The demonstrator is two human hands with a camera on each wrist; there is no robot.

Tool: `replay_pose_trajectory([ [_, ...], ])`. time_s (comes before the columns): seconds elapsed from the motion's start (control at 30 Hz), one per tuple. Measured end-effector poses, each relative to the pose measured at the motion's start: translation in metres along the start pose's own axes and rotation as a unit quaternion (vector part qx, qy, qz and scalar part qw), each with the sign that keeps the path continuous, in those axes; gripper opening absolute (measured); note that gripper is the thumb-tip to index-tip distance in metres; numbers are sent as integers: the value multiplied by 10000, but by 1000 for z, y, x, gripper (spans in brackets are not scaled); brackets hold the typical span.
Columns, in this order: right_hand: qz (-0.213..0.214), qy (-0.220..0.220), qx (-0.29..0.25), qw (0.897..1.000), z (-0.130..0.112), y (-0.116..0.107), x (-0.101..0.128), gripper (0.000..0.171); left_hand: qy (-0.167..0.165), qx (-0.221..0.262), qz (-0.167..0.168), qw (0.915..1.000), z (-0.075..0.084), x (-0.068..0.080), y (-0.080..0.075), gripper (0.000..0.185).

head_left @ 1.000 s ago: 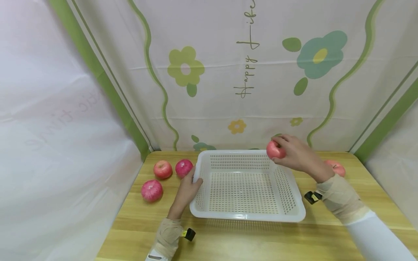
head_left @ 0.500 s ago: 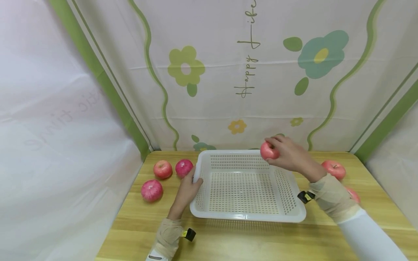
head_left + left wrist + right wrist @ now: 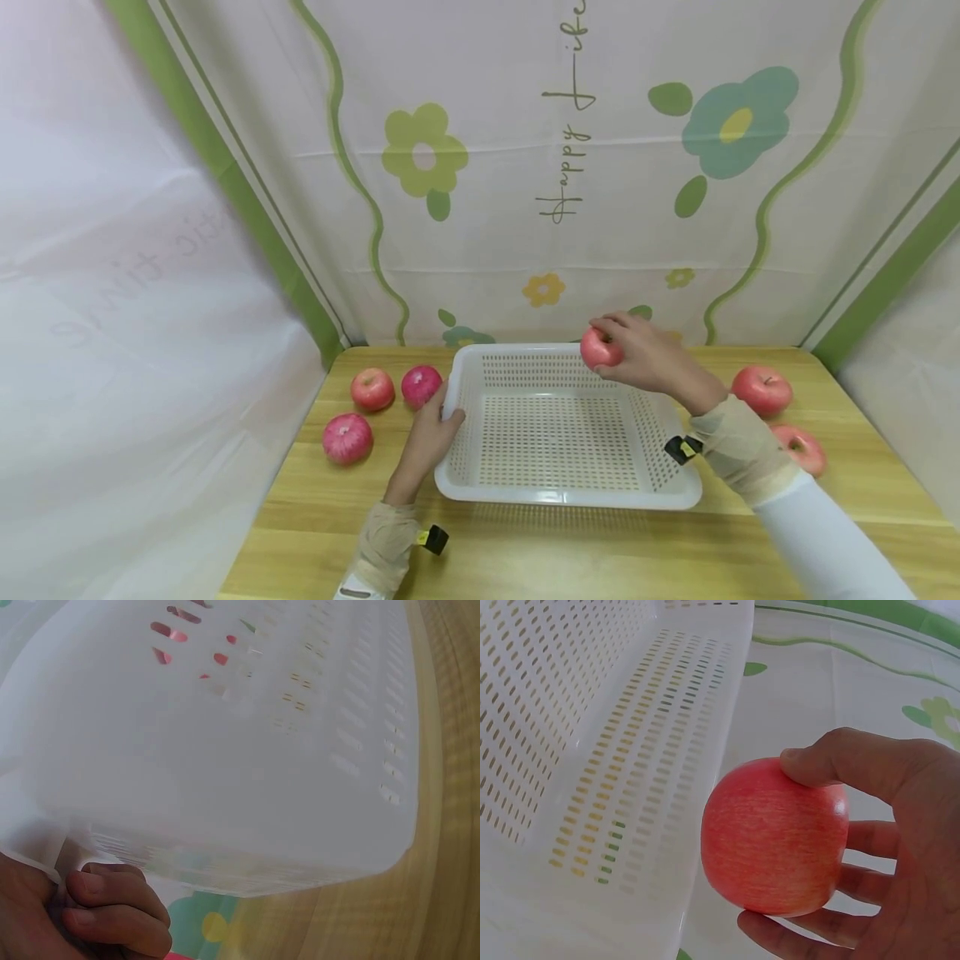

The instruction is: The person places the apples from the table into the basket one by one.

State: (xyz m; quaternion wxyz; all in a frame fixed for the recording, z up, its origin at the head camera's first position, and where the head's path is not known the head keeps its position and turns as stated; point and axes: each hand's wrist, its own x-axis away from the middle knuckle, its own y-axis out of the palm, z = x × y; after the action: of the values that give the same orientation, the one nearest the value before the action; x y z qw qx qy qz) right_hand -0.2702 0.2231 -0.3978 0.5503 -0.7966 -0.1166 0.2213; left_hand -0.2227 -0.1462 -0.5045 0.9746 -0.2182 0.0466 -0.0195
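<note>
A white perforated plastic basket point(image 3: 562, 497) stands on the wooden table with nothing inside. My left hand point(image 3: 429, 437) grips its left rim; in the left wrist view the curled fingers point(image 3: 124, 915) wrap under that rim. Over the basket's far right part, my right hand point(image 3: 648, 358) holds a red apple point(image 3: 601, 348) between thumb and fingers. The right wrist view shows this apple point(image 3: 776, 840) beside the basket wall, with the thumb on one side and fingers on the other.
Left of the basket lie a red apple point(image 3: 372, 390) and two darker pink fruits, one point(image 3: 422, 387) near the left hand and another point(image 3: 347, 438) nearer the front. Two more apples, one point(image 3: 762, 391) behind the other point(image 3: 799, 450), rest at the right. A printed curtain point(image 3: 495, 217) rises behind the table.
The right hand has moved left with the apple, along the basket's far rim. The apples at the right have come into fuller view. The left hand stays on the rim.
</note>
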Motion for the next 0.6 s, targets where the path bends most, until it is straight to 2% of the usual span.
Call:
replay_pose_trajectory([
  [0.33, 98, -267, 65, 9996, -7, 8, -8, 69, -35, 35, 6, 10000, 1, 0, 0, 66],
  [0.6, -34, -278, -12, 9996, -12, 17, -11, 70, -36, 44, 28, 10000, 0, 0, 2, 66],
])
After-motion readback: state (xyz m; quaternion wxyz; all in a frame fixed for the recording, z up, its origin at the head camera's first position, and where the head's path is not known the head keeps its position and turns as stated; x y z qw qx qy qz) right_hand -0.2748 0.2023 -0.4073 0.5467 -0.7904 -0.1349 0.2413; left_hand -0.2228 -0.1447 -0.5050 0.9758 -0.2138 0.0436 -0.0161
